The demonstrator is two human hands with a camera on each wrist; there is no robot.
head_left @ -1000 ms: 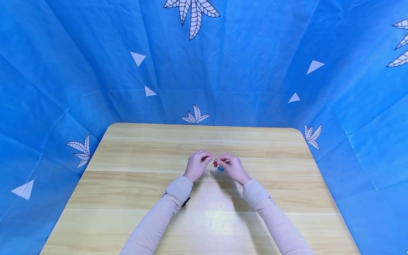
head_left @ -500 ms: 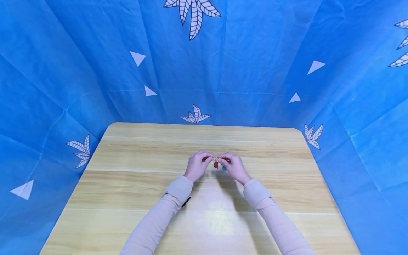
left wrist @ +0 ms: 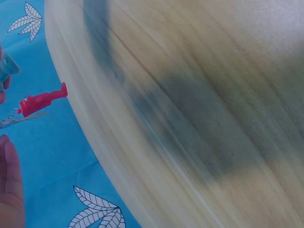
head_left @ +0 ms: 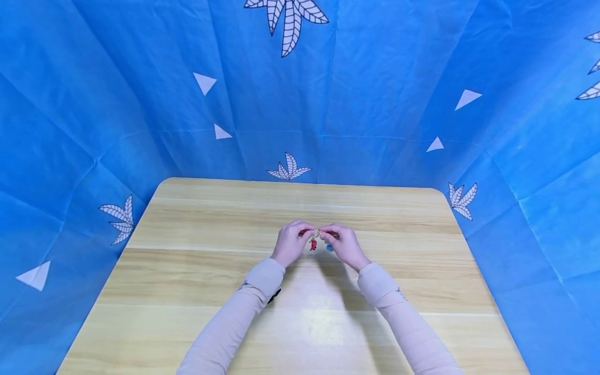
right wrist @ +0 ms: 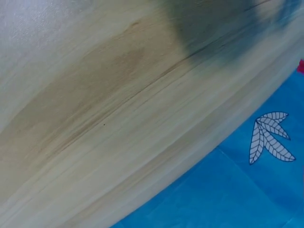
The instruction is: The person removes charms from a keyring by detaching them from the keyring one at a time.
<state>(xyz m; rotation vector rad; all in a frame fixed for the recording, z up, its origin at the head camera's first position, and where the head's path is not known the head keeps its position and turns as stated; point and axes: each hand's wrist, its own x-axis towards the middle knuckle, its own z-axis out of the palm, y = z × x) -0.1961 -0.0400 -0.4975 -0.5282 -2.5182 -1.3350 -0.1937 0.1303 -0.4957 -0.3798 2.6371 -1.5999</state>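
Observation:
Both hands meet over the middle of the table point(head_left: 187, 281), raised above it. Between the fingertips shows a small metal keyring point(head_left: 316, 234). My left hand point(head_left: 289, 244) pinches its left side, and my right hand point(head_left: 346, 247) pinches it from the right. A red figure-shaped charm point(head_left: 313, 244) hangs below the ring; in the left wrist view the red charm point(left wrist: 42, 100) dangles on a short chain point(left wrist: 12, 115) beside a thin strip. Under the right fingers shows a light blue charm point(head_left: 329, 247), also seen as a blue piece point(left wrist: 7, 66) at the left wrist view's edge.
Blue cloth point(head_left: 384, 94) with white leaf and triangle prints walls the table at the back and both sides. A small black item point(head_left: 274, 296) shows beside the left sleeve cuff. Shadows of the arms fall on the wood.
The red charm has swung slightly left and hangs lower from the ring. The blue charm has shifted a little right beneath the right fingers. Both hands stay almost in place.

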